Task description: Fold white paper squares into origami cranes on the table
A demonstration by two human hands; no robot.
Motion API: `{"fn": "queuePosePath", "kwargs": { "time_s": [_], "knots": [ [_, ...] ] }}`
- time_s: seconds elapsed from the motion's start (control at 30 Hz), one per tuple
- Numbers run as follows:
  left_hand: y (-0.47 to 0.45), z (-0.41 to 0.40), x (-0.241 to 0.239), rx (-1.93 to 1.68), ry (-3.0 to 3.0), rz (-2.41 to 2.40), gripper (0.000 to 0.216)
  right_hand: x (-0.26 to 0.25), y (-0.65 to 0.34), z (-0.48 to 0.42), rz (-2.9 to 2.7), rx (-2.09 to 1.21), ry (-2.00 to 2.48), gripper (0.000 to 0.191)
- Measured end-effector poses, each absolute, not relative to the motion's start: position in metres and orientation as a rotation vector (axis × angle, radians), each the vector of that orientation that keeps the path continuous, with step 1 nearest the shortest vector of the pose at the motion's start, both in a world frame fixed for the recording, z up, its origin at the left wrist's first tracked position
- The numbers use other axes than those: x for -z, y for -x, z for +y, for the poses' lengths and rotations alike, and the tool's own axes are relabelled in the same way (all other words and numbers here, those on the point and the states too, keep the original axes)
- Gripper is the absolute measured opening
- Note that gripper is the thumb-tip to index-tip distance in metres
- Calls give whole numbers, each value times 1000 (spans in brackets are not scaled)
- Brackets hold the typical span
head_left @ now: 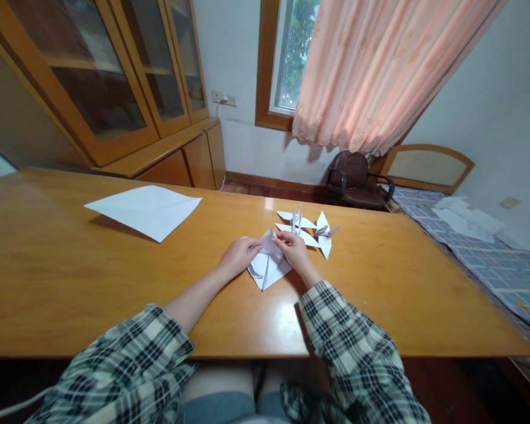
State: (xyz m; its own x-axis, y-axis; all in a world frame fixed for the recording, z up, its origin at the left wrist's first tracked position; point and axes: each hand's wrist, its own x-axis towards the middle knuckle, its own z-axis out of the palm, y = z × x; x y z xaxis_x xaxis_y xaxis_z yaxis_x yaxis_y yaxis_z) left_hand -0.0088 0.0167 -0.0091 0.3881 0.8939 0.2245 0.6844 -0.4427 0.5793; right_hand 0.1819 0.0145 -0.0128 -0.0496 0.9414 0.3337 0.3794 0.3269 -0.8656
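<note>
So both hands are on one folded paper (271,274) around the middle of the table (115,294), between the near and far edges — left hand (239,256) has thumb and fingers closed on its left side, right hand (294,247) is pinching the top flap, fingertips pretty much together. Three paper cranes (323,231) sit just past the right hand, near the far edge — and a loose sheet (148,212) lies over toward the far left corner.
</note>
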Motion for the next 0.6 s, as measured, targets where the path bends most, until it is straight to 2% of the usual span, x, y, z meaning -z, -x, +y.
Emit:
{"fn": "queuePosePath", "kwargs": {
  "time_s": [0.6],
  "knots": [
    [8,13,7,-670,-2347,1373,28,9,-180,16,-1469,-761,1192,21]
  ]
}}
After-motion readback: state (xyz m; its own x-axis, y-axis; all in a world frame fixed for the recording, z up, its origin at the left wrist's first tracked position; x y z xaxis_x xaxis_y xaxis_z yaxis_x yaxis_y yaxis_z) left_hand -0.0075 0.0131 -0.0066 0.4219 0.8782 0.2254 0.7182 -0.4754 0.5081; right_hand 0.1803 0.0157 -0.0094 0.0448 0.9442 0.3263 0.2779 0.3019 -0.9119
